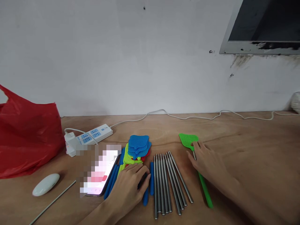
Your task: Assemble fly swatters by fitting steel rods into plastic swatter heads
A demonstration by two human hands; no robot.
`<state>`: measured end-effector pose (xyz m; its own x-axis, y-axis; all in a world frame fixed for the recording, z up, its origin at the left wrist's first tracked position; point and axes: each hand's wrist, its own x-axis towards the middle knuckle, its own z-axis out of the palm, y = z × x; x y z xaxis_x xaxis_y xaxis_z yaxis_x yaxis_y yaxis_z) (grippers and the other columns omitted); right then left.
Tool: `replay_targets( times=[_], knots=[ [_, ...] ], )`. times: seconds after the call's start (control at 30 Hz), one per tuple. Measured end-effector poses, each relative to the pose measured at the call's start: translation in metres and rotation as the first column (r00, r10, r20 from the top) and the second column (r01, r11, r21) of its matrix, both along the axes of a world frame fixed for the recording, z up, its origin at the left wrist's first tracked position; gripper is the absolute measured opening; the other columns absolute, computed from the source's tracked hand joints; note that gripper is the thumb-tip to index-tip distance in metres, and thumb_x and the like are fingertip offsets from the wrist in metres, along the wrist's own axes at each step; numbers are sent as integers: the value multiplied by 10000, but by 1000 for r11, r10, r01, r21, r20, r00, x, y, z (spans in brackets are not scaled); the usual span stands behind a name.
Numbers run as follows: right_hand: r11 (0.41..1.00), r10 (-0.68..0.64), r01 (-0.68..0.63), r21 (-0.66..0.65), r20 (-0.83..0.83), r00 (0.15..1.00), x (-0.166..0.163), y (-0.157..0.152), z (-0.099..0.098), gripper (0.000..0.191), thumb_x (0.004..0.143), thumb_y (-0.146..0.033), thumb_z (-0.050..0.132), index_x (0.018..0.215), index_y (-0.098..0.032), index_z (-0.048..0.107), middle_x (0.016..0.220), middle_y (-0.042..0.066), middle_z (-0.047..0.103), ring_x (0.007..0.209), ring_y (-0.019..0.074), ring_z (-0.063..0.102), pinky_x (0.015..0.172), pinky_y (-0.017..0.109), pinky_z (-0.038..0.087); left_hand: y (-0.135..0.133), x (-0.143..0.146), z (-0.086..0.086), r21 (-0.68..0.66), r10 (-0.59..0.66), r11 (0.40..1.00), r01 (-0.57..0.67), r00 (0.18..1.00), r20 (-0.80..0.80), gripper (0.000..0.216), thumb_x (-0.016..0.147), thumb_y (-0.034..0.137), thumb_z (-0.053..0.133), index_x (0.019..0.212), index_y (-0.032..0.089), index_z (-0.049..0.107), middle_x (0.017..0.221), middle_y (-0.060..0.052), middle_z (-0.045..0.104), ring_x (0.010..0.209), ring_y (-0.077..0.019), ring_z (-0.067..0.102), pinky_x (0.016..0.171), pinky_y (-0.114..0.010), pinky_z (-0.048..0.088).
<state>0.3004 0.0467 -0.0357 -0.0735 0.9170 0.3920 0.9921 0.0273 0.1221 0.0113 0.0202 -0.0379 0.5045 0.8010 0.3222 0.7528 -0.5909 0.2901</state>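
Observation:
A green fly swatter (204, 190) lies on the table at the right, its mesh head pointing away from me. Over its metal rod is my right hand (206, 159), thumb and fingers apart on either side, fingertips by the head's base. My left hand (131, 181) curls over a pile of fly swatter parts, thumb and forefinger drawn close around a blue handle (145, 198) that sticks out beneath. Another blue handle (152, 178) lies beside the thumb. Blue mesh heads (138, 143) are stacked beyond, over yellow (127, 156) and red ones. Several metal rods (161, 184) lie between my hands.
A lit phone (103, 175) lies left of the pile. Behind it are a white power strip (96, 134) and its cable (161, 110) along the wall. A red plastic bag (28, 134), a white oval object (46, 184) and a thin cord (53, 201) are at the left.

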Motion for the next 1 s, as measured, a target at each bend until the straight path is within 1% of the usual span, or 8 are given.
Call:
replay_targets(
  times=[0.13, 0.23, 0.4, 0.53, 0.67, 0.8, 0.9, 1.0],
  knots=[
    [967, 226, -241, -87, -156, 962, -17, -8, -6, 179, 918, -300, 508, 772, -215, 567, 759, 64, 682, 636, 217, 611, 544, 311, 202, -1, 1, 1, -31, -27, 999, 27, 1000, 0, 217, 964, 272, 445, 827, 212, 603, 776, -27, 657, 702, -195, 626, 636, -295, 440],
    [923, 301, -341, -180, -216, 929, -27, -14, -11, 234, 906, -300, 502, 688, -216, 518, 658, 37, 653, 589, 192, 568, 540, 315, 166, -2, 2, 3, -57, -42, 998, 40, 999, -23, 200, 957, 287, 471, 833, 207, 606, 781, -33, 658, 699, -202, 626, 614, -296, 424],
    [922, 248, -295, -250, -201, 947, -34, -20, -12, 214, 863, -297, 497, 670, -205, 518, 623, 54, 641, 547, 184, 526, 537, 324, 123, -4, 4, 4, -67, -64, 996, 59, 996, -68, 170, 924, 291, 511, 802, 203, 590, 770, -33, 650, 697, -207, 626, 600, -296, 395],
    [933, 194, -243, -265, -196, 961, -36, -20, -11, 195, 836, -286, 500, 658, -204, 501, 612, 51, 626, 527, 171, 495, 539, 325, 118, -5, 5, 6, -106, -11, 994, 1, 996, -88, 164, 888, 319, 528, 785, 205, 585, 759, -36, 655, 697, -220, 632, 587, -301, 376],
    [933, 172, -264, -244, -343, 924, -34, -16, -15, 232, 821, -249, 500, 605, -207, 426, 578, 20, 566, 541, 156, 465, 541, 316, 153, -7, 9, 12, -143, 41, 988, -61, 990, -137, 150, 846, 337, 543, 779, 205, 567, 793, -45, 669, 743, -242, 645, 611, -315, 389],
    [923, 210, -366, -124, -634, 744, -31, -10, -16, 267, 809, -235, 498, 584, -218, 355, 523, -41, 422, 517, 124, 398, 540, 289, 224, -11, 15, 14, -144, 96, 981, -127, 974, -204, 218, 887, 379, 490, 790, 198, 564, 797, -61, 670, 728, -247, 641, 618, -329, 385],
    [898, 235, -439, -3, -841, 487, -29, -7, -13, 279, 835, -285, 487, 601, -227, 347, 549, -61, 332, 521, 115, 349, 526, 270, 243, -11, 17, 12, -143, 113, 979, -145, 972, -208, 198, 890, 333, 467, 785, 197, 566, 767, -54, 668, 723, -248, 648, 614, -330, 379],
    [884, 175, -464, 64, -964, 201, -28, -4, -9, 326, 846, -380, 517, 603, -227, 365, 584, -64, 289, 535, 108, 304, 505, 253, 239, -11, 17, 10, -141, 126, 978, -156, 972, -198, 145, 842, 292, 490, 763, 199, 568, 748, -46, 670, 720, -251, 654, 613, -331, 377]
  ],
)
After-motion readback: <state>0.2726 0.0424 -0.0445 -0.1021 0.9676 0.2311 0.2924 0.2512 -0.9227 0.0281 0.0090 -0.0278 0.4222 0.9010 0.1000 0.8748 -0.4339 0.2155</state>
